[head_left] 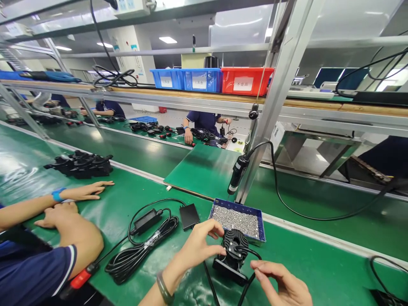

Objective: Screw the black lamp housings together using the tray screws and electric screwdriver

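A black round device [235, 245] with a ribbed housing, screw heads and a flat bracket stands on the green mat in front of me; a black cable [251, 254] comes out of it. My left hand [201, 243] is at the device's left side, thumb and forefinger spread apart, the thumb tip at its edge. Right of the device, my right hand [283, 282] has thumb and forefinger pinched together beside the cable. Whatever sits between those fingertips is too small to make out. Behind the device is a blue tray [263, 231] of small silvery screws [236, 220].
A black electric screwdriver [238, 172] hangs above the tray, by a metal post [277, 93]. Left lie a bundled cable [143, 250], an adapter box [146, 221] and a flat black box [189, 216]. A co-worker's arms [76, 216] rest at far left, near black parts [81, 163].
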A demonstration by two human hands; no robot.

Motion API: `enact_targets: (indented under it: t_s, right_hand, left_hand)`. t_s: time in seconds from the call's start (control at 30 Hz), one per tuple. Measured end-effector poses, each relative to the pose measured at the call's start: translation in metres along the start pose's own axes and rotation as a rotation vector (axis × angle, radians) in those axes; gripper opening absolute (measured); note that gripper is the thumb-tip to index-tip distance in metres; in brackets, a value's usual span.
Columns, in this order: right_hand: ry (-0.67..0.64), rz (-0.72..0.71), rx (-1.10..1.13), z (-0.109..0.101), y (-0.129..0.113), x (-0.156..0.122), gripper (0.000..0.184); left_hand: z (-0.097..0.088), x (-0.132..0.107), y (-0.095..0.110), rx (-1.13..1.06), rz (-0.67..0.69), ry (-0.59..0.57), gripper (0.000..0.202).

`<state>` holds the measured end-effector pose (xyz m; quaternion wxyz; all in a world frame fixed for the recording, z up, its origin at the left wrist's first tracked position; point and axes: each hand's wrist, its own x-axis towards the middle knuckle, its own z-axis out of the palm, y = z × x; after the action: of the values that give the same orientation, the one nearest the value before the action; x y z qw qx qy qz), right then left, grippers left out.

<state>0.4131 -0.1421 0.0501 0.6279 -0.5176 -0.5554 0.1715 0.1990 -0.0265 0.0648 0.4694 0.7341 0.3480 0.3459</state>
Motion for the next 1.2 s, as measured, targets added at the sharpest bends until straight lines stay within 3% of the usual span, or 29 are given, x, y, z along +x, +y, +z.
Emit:
enact_targets:
  t_s: [0.1, 0.2, 0.33, 0.53, 0.67, 0.73, 0.8, 0.87, 0.97, 1.03, 1.1, 1.2]
  right_hand:
    - [-0.074, -0.296, -0.162, 0.003, 0.007, 0.002, 0.020]
    - [-0.117, -0.437, -0.285, 0.003, 0.019, 0.006, 0.029]
    - [-0.140, -0.498, -0.400, -0.001, 0.036, 0.007, 0.038]
    - [-0.121, -0.705, -0.542, -0.008, 0.073, -0.004, 0.046]
    - [-0.224, -0.722, -0.511, -0.014, 0.092, -0.017, 0.046]
    - [-0.214, -0.654, -0.373, -0.016, 0.092, -0.018, 0.046]
    - [-0.171, -0.488, -0.182, -0.014, 0.088, -0.009, 0.039]
    - [-0.113, -0.264, -0.038, -0.006, 0.084, 0.010, 0.025]
    - [-0.107, -0.018, -0.004, 0.013, 0.088, 0.050, 0.045]
    - [-0.247, 0.095, -0.090, 0.025, 0.099, 0.076, 0.049]
    - [-0.438, 0.192, -0.220, 0.034, 0.113, 0.095, 0.039]
    - [-0.690, 0.291, -0.462, 0.041, 0.128, 0.106, 0.032]
  left_hand:
    - [0.002, 0.013, -0.016, -0.359, -0.074, -0.173, 0.077]
    - [0.011, 0.018, -0.035, -0.536, -0.096, -0.290, 0.086]
    - [0.022, 0.016, -0.048, -0.605, -0.145, -0.242, 0.087]
    - [0.028, 0.010, -0.047, -0.632, -0.155, -0.179, 0.089]
    - [0.028, 0.007, -0.054, -0.619, -0.121, -0.170, 0.090]
    - [0.023, 0.010, -0.058, -0.612, -0.101, -0.208, 0.094]
    - [0.014, 0.018, -0.058, -0.498, -0.082, -0.227, 0.088]
    - [0.007, 0.032, -0.055, -0.180, -0.100, -0.210, 0.060]
    - [0.008, 0.061, -0.051, 0.301, -0.170, -0.198, 0.029]
    - [0.016, 0.079, -0.051, 0.439, -0.222, -0.247, 0.021]
    - [0.026, 0.093, -0.053, 0.569, -0.285, -0.302, 0.012]
    - [0.037, 0.104, -0.057, 0.720, -0.385, -0.356, 0.010]
